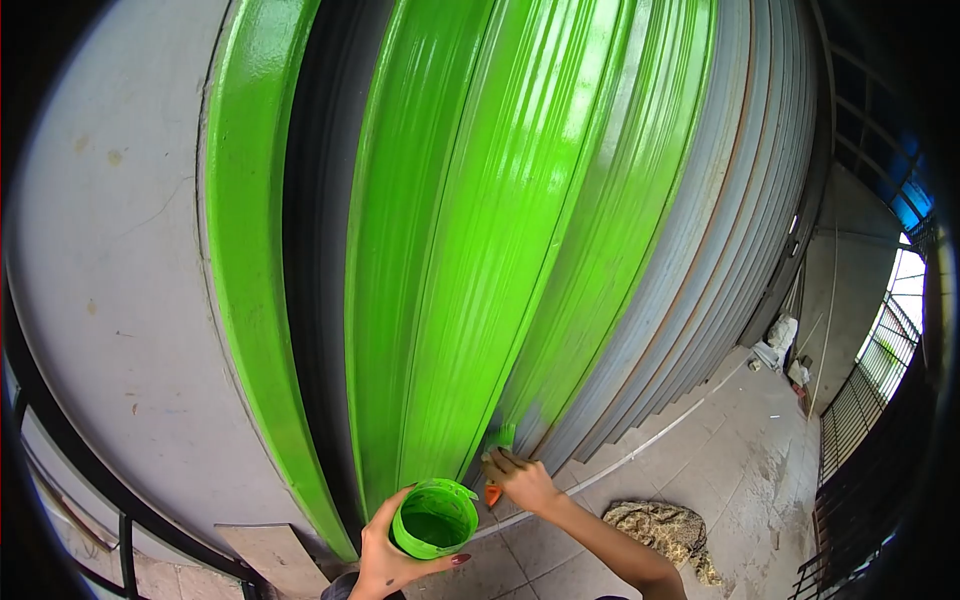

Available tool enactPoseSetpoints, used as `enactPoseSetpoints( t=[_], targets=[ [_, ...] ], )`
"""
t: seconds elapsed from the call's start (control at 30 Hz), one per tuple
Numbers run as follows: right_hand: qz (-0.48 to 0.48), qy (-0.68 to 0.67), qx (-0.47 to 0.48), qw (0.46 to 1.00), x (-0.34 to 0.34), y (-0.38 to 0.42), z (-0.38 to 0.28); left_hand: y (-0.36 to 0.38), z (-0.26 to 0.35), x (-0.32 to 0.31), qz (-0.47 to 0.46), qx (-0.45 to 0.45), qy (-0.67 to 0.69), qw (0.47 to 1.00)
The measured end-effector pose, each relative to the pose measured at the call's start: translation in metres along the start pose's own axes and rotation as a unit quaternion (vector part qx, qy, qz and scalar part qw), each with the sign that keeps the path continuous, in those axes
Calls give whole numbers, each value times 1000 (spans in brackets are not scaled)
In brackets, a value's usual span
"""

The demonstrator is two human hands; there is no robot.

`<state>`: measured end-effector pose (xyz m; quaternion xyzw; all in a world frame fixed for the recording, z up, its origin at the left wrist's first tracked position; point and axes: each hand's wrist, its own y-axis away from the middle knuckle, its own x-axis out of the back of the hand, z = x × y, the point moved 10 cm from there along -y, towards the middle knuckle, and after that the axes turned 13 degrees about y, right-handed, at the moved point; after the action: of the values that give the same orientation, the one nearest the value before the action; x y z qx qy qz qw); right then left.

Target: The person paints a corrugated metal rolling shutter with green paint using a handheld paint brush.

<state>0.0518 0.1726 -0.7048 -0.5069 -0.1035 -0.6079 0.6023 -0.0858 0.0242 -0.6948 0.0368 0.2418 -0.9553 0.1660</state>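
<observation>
My left hand (pixel 385 560) is wrapped round a small tub of green paint (pixel 436 515), held upright with its mouth facing me. My right hand (pixel 522 480) grips a paintbrush (pixel 494 492) by its orange handle. The bristles (pixel 503 437) are green and press against the lower end of a metal shutter panel (pixel 580 330). Several panels are coated in glossy green paint; on the one under the brush, grey shows through near the bottom. Farther right the folded slats (pixel 725 220) are bare grey with rusty brown edges.
A crumpled patterned cloth (pixel 660 532) lies on the tiled floor (pixel 740 470) to the right. White bags (pixel 778 340) rest by the wall at the shutter's far end. A grey wall (pixel 110 220) rises at left, with a flat board (pixel 272 558) at its foot. A barred gate (pixel 870 400) stands far right.
</observation>
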Motion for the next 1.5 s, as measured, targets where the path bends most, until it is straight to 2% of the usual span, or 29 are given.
enactPoseSetpoints(
  t=[0.03,0.17,0.3,0.4,0.5,0.6,0.77,0.87,0.97,1.13,1.23,1.37,1.47,1.5],
  targets=[
    [-50,-38,-9,998,-10,3,-2,2,-1,1,3,2,4,1000],
    [86,-8,-39,996,57,-35,46,1,-2,2,5,1,6,1000],
    [269,62,-78,958,150,-63,73,-1,-2,0,3,0,3,1000],
    [304,-32,-161,939,132,-44,80,-2,-3,-1,2,7,10,1000],
    [390,-187,-272,860,107,-16,98,-4,2,-3,-1,0,4,1000],
    [449,-241,-349,786,97,0,106,-5,-2,-1,0,-1,19,1000],
    [416,-221,-373,799,68,2,88,-4,-8,1,4,14,32,999],
    [387,-238,-371,810,26,21,60,-6,-14,0,5,21,44,999],
    [347,-255,-410,804,13,35,54,-7,-13,2,2,14,32,999],
    [455,-209,-367,784,101,-12,93,-6,-16,2,6,10,36,999],
    [490,-152,-333,791,121,-30,105,-5,-16,0,-2,6,33,999],
    [451,-111,-327,823,66,0,64,-5,-9,-3,-9,13,28,999],
    [331,-153,-380,850,17,26,33,-3,-8,-4,-11,20,44,999],
    [319,-164,-380,852,15,28,33,-2,-6,-5,-10,23,47,999]
  ],
)
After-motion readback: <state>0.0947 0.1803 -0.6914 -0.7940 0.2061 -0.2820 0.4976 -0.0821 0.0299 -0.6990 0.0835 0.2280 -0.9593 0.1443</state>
